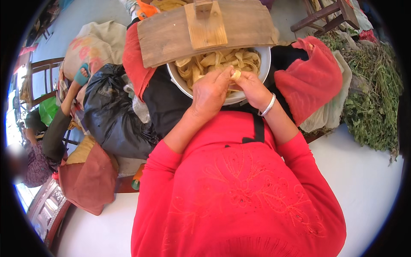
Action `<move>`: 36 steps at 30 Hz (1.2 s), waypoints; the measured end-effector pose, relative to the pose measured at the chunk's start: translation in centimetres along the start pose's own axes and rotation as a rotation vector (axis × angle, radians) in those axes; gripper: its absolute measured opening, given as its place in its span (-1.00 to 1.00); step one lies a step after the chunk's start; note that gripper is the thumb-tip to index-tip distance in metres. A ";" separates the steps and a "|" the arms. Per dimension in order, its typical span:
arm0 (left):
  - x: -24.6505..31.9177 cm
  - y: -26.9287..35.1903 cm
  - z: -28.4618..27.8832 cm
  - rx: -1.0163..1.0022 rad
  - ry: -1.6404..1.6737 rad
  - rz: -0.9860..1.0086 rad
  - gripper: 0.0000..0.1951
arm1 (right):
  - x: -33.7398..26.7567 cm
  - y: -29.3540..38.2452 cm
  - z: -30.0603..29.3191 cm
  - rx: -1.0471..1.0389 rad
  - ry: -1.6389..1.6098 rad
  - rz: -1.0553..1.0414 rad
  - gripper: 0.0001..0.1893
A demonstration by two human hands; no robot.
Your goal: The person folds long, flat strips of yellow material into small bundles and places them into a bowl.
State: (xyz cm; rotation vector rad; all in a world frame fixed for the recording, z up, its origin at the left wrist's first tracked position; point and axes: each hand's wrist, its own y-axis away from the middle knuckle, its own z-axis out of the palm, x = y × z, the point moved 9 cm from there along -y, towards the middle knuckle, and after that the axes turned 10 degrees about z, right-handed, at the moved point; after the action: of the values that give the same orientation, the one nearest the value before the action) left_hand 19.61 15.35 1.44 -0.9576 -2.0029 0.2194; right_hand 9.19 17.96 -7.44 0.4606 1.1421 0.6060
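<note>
My left hand [210,91] and my right hand [255,90] meet at their fingertips over the near side of a white metal basin [267,64]. A small pale-yellow coil [236,75] sits at the pinched fingers. Whether it is wound around a finger is hard to tell. Soft, flat yellowish strips [221,59] lie in folds inside the basin, partly hidden by my hands. Across the basin's far side a wooden board [167,38] rests tilted, with a lighter wooden piece [207,29] fixed on it. My right wrist wears a white band.
A black plastic bag [112,109] bulges at my left, near a maroon cloth [91,176]. Red cloths [310,80] cover my knees. Dried leafy stalks [369,96] are heaped at right, below a wooden stool [324,17]. Another person [38,157] sits at far left, one arm extended.
</note>
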 end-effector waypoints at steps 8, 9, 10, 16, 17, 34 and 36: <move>0.3 -0.8 -0.2 0.014 0.423 -0.144 -0.70 | -2.0 1.0 1.0 -0.041 0.069 -0.146 -0.85; 0.4 -1.2 -0.4 0.019 0.372 -0.129 -0.73 | -3.5 1.5 0.6 0.094 0.299 -0.334 -0.87; 0.4 -1.5 -0.5 0.025 0.321 -0.114 -0.75 | -4.8 2.2 0.6 0.231 0.529 -0.522 -0.89; -4.5 2.4 4.2 -0.067 0.872 -0.692 -0.72 | -7.6 4.6 0.7 0.487 0.595 -0.754 -0.96; -4.6 3.3 4.8 -0.056 1.059 -0.783 -0.72 | -8.2 4.9 0.4 0.527 0.560 -0.747 -0.95; 0.7 -0.7 -1.9 -0.024 -0.051 0.152 -0.88 | -5.2 0.8 1.2 -0.114 0.414 0.001 -0.72; -2.0 0.1 -0.7 -0.108 0.200 -0.136 -0.90 | -5.5 0.9 0.8 -0.136 0.296 -0.015 -0.79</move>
State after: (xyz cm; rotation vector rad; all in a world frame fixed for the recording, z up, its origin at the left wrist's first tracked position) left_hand 20.82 13.85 0.50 -0.8700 -1.9009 -0.0586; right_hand 8.15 14.95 -2.77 0.2501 1.3736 0.7505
